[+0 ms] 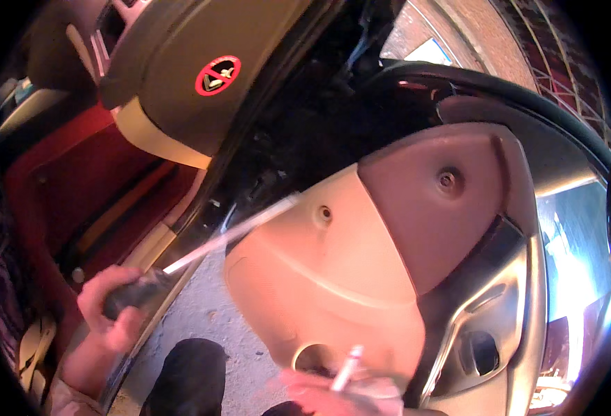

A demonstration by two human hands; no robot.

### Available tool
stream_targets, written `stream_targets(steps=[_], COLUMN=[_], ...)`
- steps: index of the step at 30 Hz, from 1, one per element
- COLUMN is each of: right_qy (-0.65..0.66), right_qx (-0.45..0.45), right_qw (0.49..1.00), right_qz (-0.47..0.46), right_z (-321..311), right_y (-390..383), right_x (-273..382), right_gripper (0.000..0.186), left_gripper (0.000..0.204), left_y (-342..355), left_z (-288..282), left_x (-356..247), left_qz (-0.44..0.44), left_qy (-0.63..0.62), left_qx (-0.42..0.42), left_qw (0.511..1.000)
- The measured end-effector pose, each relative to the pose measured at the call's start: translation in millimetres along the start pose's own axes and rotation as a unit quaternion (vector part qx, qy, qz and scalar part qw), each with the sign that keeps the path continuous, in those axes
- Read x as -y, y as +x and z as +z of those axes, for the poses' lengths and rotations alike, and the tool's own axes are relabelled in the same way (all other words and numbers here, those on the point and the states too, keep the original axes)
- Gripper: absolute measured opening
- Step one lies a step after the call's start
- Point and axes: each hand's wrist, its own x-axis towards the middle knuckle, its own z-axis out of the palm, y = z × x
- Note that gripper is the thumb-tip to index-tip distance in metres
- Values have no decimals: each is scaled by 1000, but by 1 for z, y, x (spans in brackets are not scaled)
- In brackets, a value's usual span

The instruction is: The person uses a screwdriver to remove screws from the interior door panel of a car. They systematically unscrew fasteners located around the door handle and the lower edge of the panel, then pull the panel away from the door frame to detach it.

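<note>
My left hand is wrapped around the dark handle of a screwdriver, whose long pale shaft points up and right toward the front edge of an open car door. The shaft is slightly blurred. I cannot tell whether its tip touches anything. At the lower edge my right hand, smeared by motion, has a short white stick poking up from its fingers, in front of the door panel's lower part. The beige and brown door panel has a recessed round hole in each section and a larger opening low down.
A dark dashboard side with a round red sticker is at the upper left, above a red footwell. My dark-trousered knee is below, over rough grey ground. Black door trim with a handle recess lies right.
</note>
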Motion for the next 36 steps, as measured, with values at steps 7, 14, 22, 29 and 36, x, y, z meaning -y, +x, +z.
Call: stream_targets(steps=[7,14,22,29,36], right_qy=[-71,-233,-273,-299,-288], right_qx=[-121,-133,-170,-152,-198], right_qw=[974,951,924,919,921], right_qz=[181,152,208,207,173], right_z=[-31,-37,-24,-25,-21], right_y=[-19,-8,-6,4,18], right_x=[10,24,26,31,30], right_gripper=[25,31,34,35,27], left_gripper=[45,39,39,38,48], left_y=[20,24,20,22,31], left_z=[30,46,40,43,35], left_x=[-25,-24,-21,-23,-34], left_qz=[42,33,4,-14,32], left_qy=[5,-13,-2,-30,58], left_qx=[40,7,26,30,54], left_qw=[998,999,1000,999,996])
